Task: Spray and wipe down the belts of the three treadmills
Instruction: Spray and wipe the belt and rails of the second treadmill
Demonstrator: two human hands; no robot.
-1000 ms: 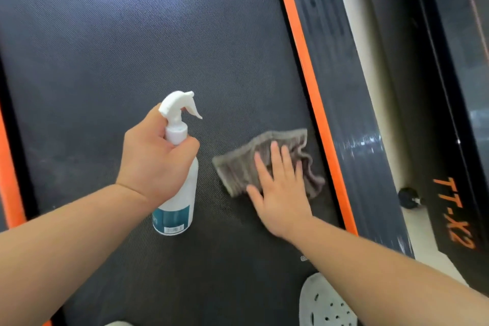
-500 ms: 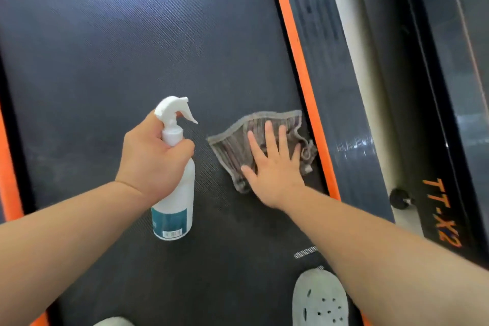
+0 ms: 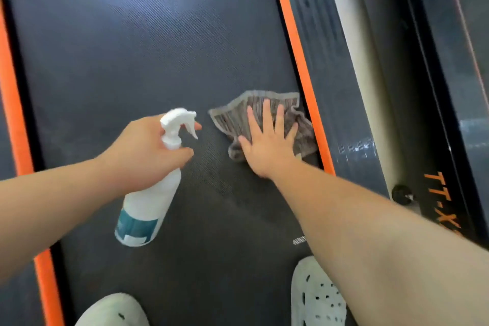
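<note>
A dark textured treadmill belt [image 3: 148, 55] fills the head view between two orange side strips. My left hand [image 3: 143, 151] grips the neck of a white spray bottle [image 3: 148, 201] with a teal label, lifted and tilted, nozzle pointing right and index finger by the trigger. My right hand [image 3: 267, 145] lies flat with fingers spread on a crumpled grey cloth [image 3: 238, 114], pressing it against the belt close to the right orange strip [image 3: 296, 55].
The black ribbed side rail [image 3: 328, 61] runs right of the orange strip, then a pale floor gap [image 3: 352, 42] and a neighbouring treadmill's frame marked TT-X2 [image 3: 444, 201]. My two white perforated shoes [image 3: 317, 296] stand on the belt's near end. The left orange strip [image 3: 13, 103] borders the belt.
The cloth under my right hand slid up the belt away from me, staying by the right strip. The bottle has tilted and risen off the belt, and my index finger has moved to the trigger.
</note>
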